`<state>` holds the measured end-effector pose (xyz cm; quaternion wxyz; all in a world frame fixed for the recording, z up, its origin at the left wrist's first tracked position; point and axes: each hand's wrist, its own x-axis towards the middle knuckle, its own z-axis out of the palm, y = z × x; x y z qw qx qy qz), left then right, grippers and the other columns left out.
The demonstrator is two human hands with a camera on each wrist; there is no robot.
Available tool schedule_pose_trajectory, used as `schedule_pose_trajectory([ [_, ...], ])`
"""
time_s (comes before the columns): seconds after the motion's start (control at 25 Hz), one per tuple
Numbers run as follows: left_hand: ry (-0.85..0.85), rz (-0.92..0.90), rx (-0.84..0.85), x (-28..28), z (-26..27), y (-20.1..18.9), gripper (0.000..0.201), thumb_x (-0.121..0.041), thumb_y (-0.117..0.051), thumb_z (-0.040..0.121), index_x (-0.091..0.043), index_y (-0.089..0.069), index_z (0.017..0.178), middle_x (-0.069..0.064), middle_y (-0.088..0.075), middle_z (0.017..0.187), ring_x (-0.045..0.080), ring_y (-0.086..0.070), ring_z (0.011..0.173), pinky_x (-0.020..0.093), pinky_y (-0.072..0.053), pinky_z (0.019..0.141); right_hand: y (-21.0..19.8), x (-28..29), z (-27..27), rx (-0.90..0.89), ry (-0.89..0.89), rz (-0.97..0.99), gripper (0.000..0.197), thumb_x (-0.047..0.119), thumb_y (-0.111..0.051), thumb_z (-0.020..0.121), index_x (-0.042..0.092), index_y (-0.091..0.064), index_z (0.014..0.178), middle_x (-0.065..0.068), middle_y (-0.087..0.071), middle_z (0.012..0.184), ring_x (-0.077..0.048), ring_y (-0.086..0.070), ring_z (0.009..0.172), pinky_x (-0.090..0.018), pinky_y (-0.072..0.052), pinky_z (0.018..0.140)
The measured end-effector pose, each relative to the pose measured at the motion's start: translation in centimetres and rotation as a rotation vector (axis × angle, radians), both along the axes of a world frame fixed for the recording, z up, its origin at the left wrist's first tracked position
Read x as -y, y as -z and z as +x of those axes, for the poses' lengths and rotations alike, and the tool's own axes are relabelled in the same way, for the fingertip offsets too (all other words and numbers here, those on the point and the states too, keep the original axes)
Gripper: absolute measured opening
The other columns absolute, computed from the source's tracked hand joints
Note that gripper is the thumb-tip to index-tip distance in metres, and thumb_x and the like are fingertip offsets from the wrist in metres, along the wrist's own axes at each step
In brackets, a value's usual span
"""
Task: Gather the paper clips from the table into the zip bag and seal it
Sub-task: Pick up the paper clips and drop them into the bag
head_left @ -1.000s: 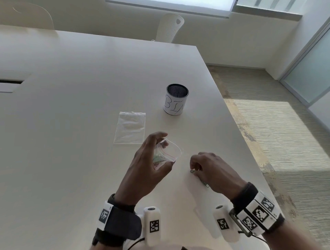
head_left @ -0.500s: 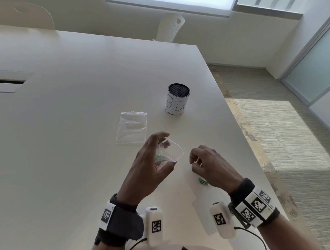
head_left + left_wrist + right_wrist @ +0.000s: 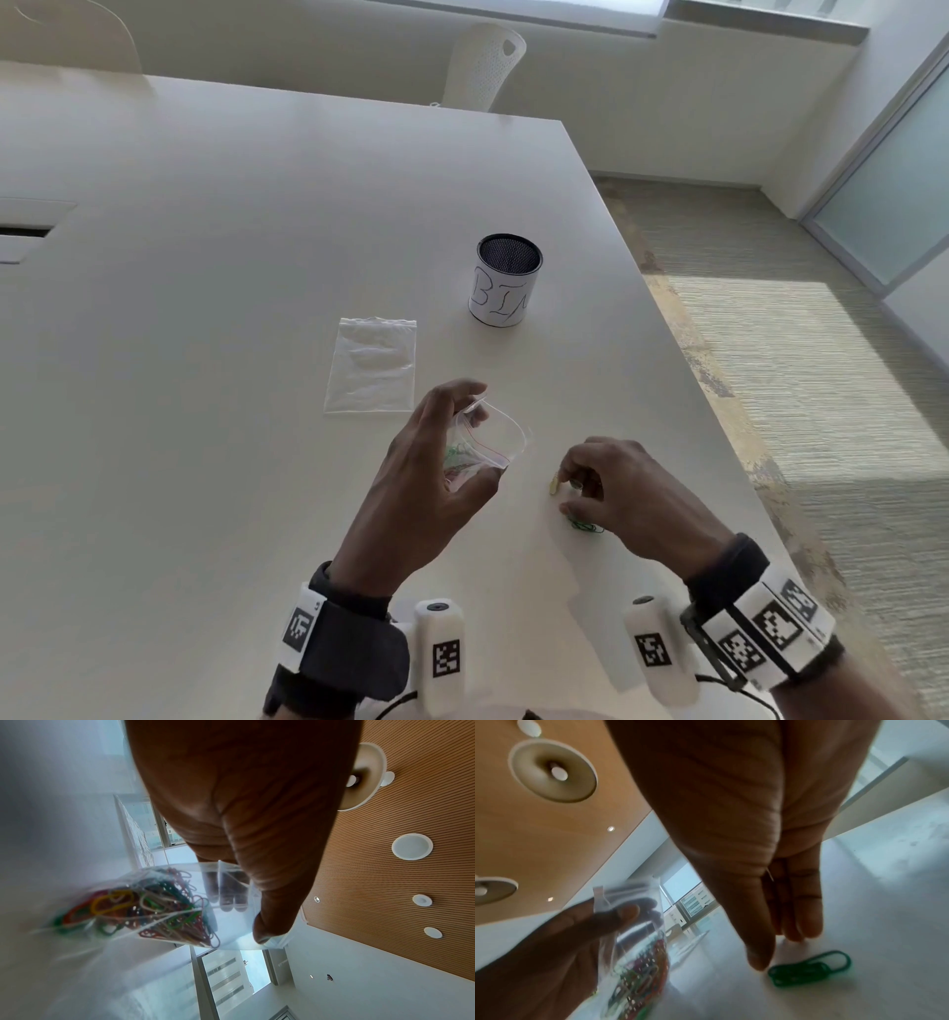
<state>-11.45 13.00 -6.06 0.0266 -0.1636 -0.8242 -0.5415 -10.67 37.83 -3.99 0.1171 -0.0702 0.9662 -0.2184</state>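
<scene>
green paper clips (image 3: 811, 970), white table (image 3: 205, 360) (clear zip bag (image 3: 500, 437))

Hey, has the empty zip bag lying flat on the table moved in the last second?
No. The empty zip bag lies just where it did, flat on the table, left of and nearer than the mesh BIN cup.

Blurred clip (image 3: 554, 484) at right-hand fingers (image 3: 575, 470); grasp indiscernible.
</scene>
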Motion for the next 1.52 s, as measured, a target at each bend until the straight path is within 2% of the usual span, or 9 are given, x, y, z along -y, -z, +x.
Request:
schedule_pose_trajectory([
  [0.12, -0.009, -0.005, 0.000, 0.0, 0.0, 0.1, 0.069, -0.014, -0.081, 0.088, -0.039, -0.044, 0.141, -0.017, -0.061, 0.127, 0.003, -0.061, 0.129, 0.035, -0.060, 0.094, 0.9, 0.9, -0.3, -0.086, 0.008, 0.031, 0.015, 0.030, -0.077, 0.091, 0.017, -0.072, 0.098, 0.007, -0.062, 0.093, -0.011, -0.057, 0.080, -0.013, -0.038, 0.067],
  [0.28, -0.009, 0.001, 0.002, 0.0, 0.0, 0.1, 0.069, -0.014, -0.080, 0.088, -0.040, -0.044, 0.141, -0.017, -0.061, 0.127, 0.003, -0.061, 0.130, 0.039, -0.060, 0.095, 1.0, 1.8, -0.8, -0.058, -0.008, 0.057, 0.017, 0.032, -0.074, 0.094, 0.017, -0.067, 0.095, 0.004, -0.063, 0.099, -0.017, -0.061, 0.088, -0.027, -0.048, 0.077],
  [0.4, -0.007, 0.000, 0.005, -0.1, 0.0, 0.1, 0.069, -0.015, -0.080, 0.088, -0.039, -0.044, 0.141, -0.017, -0.061, 0.127, 0.006, -0.061, 0.129, 0.041, -0.060, 0.096, 0.7, 2.3, -1.5, -0.032, -0.062, 0.118, 0.018, 0.031, -0.071, 0.097, 0.017, -0.062, 0.090, 0.003, -0.062, 0.097, -0.019, -0.059, 0.084, -0.027, -0.044, 0.072],
  [0.6, -0.018, -0.017, -0.010, 0.0, 0.0, 0.1, 0.069, -0.017, -0.082, 0.088, -0.038, -0.044, 0.142, -0.018, -0.061, 0.128, 0.001, -0.060, 0.128, 0.037, -0.060, 0.096, 0.1, 2.6, -2.4, -0.009, -0.165, 0.114, 0.010, 0.018, -0.074, 0.095, 0.015, -0.067, 0.102, 0.001, -0.063, 0.104, -0.022, -0.064, 0.090, -0.029, -0.048, 0.078],
  [0.8, -0.014, -0.009, -0.005, 0.0, 0.1, 0.0, 0.068, -0.017, -0.081, 0.089, -0.039, -0.044, 0.142, -0.019, -0.060, 0.127, 0.003, -0.061, 0.129, 0.039, -0.060, 0.096, 0.0, 2.9, -2.9, -0.009, -0.232, 0.148, 0.005, 0.012, -0.072, 0.093, 0.015, -0.069, 0.093, 0.003, -0.065, 0.099, -0.021, -0.065, 0.084, -0.038, -0.055, 0.077],
  [1.12, -0.009, -0.005, -0.022, -0.1, 0.1, -0.1, 0.068, -0.015, -0.081, 0.088, -0.037, -0.044, 0.142, -0.019, -0.060, 0.126, 0.001, -0.060, 0.127, 0.034, -0.060, 0.096, 0.2, 3.0, -1.9, 0.013, -0.288, 0.263, 0.009, 0.024, -0.054, 0.106, 0.017, -0.057, 0.101, -0.002, -0.059, 0.105, -0.017, -0.047, 0.081, -0.027, -0.036, 0.073],
  [1.28, -0.004, -0.004, -0.025, 0.0, 0.1, 0.0, 0.068, -0.016, -0.081, 0.089, -0.038, -0.044, 0.141, -0.021, -0.060, 0.125, -0.001, -0.063, 0.119, 0.026, -0.057, 0.092, 0.2, 2.9, -1.4, -0.006, -0.241, 0.228, 0.014, 0.019, -0.053, 0.103, 0.021, -0.044, 0.092, 0.002, -0.052, 0.092, -0.019, -0.049, 0.077, -0.026, -0.035, 0.070],
  [1.4, -0.007, -0.007, -0.019, 0.1, 0.2, 0.0, 0.068, -0.016, -0.080, 0.088, -0.039, -0.044, 0.141, -0.022, -0.059, 0.125, 0.002, -0.065, 0.112, 0.021, -0.055, 0.088, 0.2, 2.6, -1.7, -0.076, -0.111, 0.058, 0.010, 0.014, -0.060, 0.099, 0.020, -0.057, 0.093, 0.002, -0.059, 0.092, -0.018, -0.054, 0.079, -0.025, -0.037, 0.069],
  [1.52, -0.008, -0.012, -0.033, 0.1, 0.1, 0.1, 0.069, -0.016, -0.081, 0.088, -0.037, -0.044, 0.142, -0.020, -0.060, 0.125, 0.005, -0.063, 0.120, 0.027, -0.057, 0.092, 0.5, 3.3, -1.5, -0.080, -0.151, -0.050, 0.004, 0.020, -0.071, 0.097, 0.017, -0.072, 0.098, 0.002, -0.065, 0.101, -0.014, -0.062, 0.084, -0.026, -0.051, 0.075],
])
